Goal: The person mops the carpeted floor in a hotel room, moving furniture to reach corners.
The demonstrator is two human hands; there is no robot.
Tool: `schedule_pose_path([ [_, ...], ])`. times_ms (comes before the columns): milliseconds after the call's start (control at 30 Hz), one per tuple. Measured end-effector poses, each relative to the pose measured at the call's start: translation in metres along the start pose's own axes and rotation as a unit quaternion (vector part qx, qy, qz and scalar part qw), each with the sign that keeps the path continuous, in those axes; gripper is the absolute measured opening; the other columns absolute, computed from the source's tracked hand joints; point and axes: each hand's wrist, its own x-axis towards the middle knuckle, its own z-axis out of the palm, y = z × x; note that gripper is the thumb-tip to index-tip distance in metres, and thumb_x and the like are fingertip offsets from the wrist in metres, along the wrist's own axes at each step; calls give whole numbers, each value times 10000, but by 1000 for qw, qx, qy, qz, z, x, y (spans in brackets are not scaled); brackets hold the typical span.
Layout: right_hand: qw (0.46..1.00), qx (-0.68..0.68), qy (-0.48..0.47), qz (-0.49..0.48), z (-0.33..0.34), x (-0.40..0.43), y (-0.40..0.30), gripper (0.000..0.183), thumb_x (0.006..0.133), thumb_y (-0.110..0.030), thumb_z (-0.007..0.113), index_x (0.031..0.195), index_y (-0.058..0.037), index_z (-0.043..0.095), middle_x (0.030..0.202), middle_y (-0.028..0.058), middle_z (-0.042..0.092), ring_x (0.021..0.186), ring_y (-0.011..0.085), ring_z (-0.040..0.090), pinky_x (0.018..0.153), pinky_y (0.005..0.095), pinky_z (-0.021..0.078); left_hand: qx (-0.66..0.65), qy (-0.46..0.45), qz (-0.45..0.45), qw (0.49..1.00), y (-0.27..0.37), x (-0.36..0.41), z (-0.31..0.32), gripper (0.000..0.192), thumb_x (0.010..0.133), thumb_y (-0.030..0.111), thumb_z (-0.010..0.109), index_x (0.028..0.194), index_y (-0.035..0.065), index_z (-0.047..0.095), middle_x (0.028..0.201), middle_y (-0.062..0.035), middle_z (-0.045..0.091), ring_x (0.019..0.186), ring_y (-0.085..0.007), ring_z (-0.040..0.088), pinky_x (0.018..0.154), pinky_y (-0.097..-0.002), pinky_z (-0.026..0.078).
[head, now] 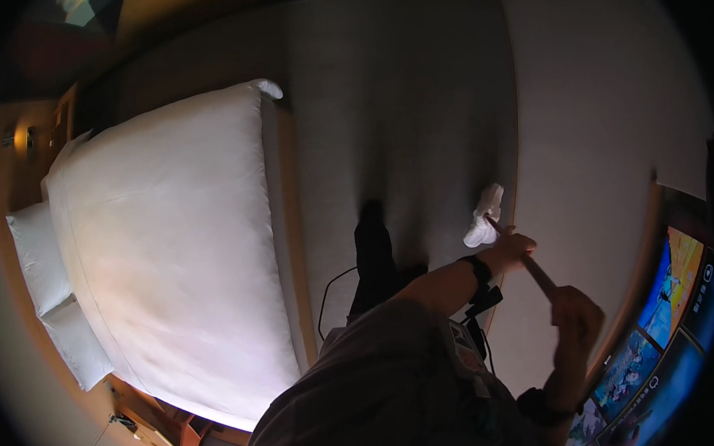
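Observation:
My left hand (512, 251) is closed around the middle of a long thin handle (539, 276). My right hand (577, 317) grips the same handle nearer its upper end. At its far, lower end is a crumpled white cloth-like head (484, 216), low beside the foot of the wall; whether it touches the floor cannot be told. Both wrists wear dark bands. One dark shoe (371, 216) shows plainly on the grey floor (329, 163), left of the white head; the other foot is partly hidden by my arm.
A bed with a white duvet (167, 234) and pillows (40, 261) stands on the left, its wooden base edge (296, 227) facing the floor strip. A pale wall (583, 117) rises on the right, with a lit television screen (626, 366). A black cable (323, 295) loops near my legs.

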Motion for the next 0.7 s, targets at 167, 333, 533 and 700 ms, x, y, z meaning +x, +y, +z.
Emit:
schedule_pose_path([
  [167, 996, -9, 71, -44, -108, -57, 11, 232, 851, -169, 500, 672, -22, 492, 599, 84, 490, 480, 176, 424, 480, 291, 367, 99, -21, 45, 994, 89, -7, -39, 96, 704, 112, 636, 682, 121, 543, 633, -42, 585, 660, -242, 610, 835, -422, 420],
  [333, 993, 76, 16, -86, -53, -40, 36, 324, 887, -193, 480, 636, 12, 471, 565, 96, 487, 501, 190, 468, 563, 360, 436, 234, 102, -41, 966, 26, -74, -88, 105, 628, 139, 651, 684, 112, 567, 636, -83, 592, 654, -306, 611, 604, -425, 461],
  [533, 938, 286, -190, -46, 59, -29, 105, 188, 822, -42, 503, 655, 41, 484, 657, 79, 521, 608, 169, 491, 631, 316, 426, 358, 22, -223, 906, -32, -178, -132, 163, 649, 263, 648, 748, 135, 623, 751, -93, 628, 805, -322, 608, 737, -474, 450],
  [700, 950, 233, -205, -37, 25, -72, 126, 159, 847, -9, 462, 696, 40, 476, 635, 52, 477, 562, 126, 414, 519, 276, 335, 480, 1, -196, 855, -70, -168, -65, 207, 699, 315, 607, 813, 157, 675, 798, -89, 649, 829, -308, 621, 757, -488, 453],
])
